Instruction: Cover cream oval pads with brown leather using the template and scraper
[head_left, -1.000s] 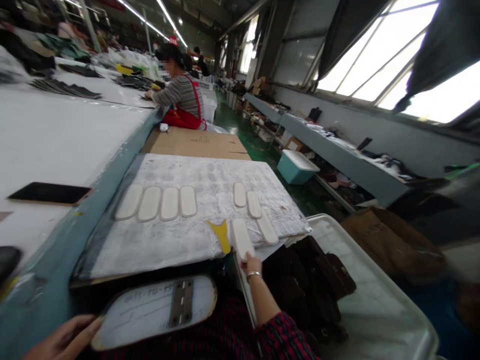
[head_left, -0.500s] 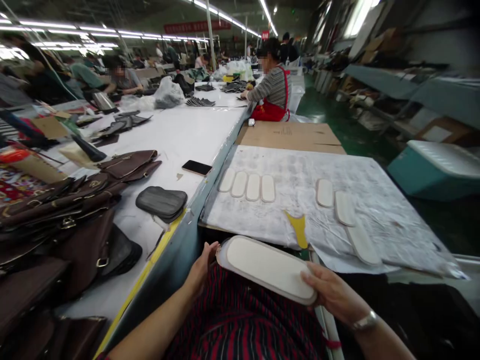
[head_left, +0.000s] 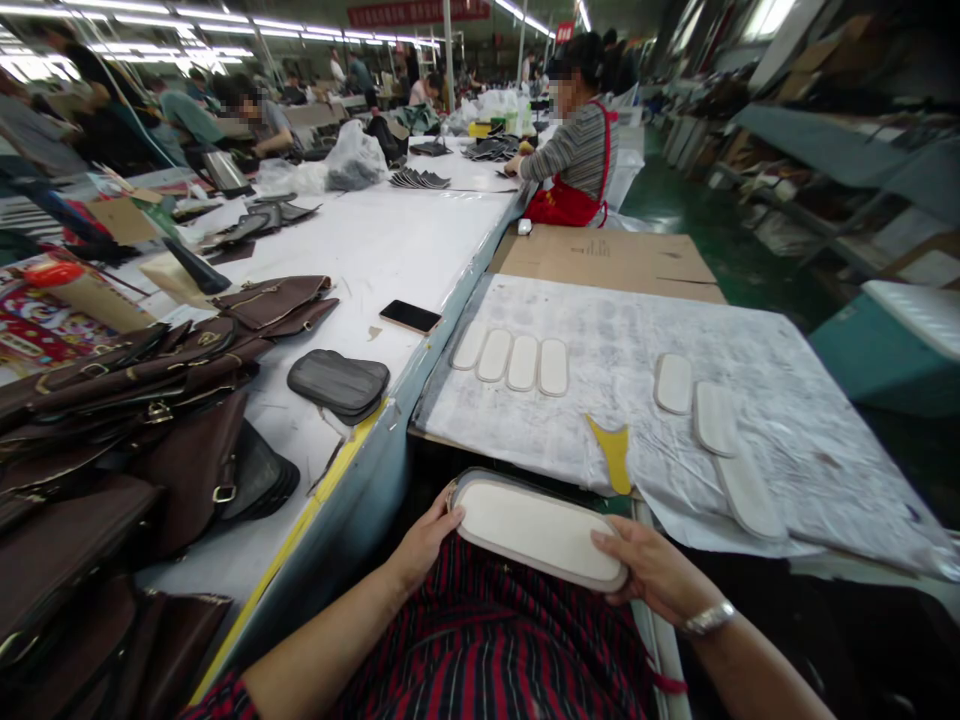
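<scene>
Between my hands, above my lap, is a long oval panel (head_left: 536, 528) with a white face and a grey rim. My left hand (head_left: 429, 535) pinches its left end, thumb on top. My right hand (head_left: 651, 562) grips the right end, thumb across the white face and fingers underneath. Just beyond lies a yellow Y-shaped piece (head_left: 611, 452) at the edge of the paper-covered board (head_left: 517, 440). Several small white oval pieces (head_left: 523, 362) lie in a row on that board. To the right are more oval pieces (head_left: 673, 384), including a longer one (head_left: 750, 498) partly covered.
On the white table (head_left: 442, 235) at left lie a phone (head_left: 410, 317), a stack of dark oval pieces (head_left: 339, 383) and brown leather bags (head_left: 187, 420). A co-worker (head_left: 574, 150) in a red apron sits ahead. A teal bin (head_left: 889, 350) stands at right.
My left hand has closed over the panel's left end, its thumb now on the upper face. The panel has shifted slightly and the camera view has turned a little left.
</scene>
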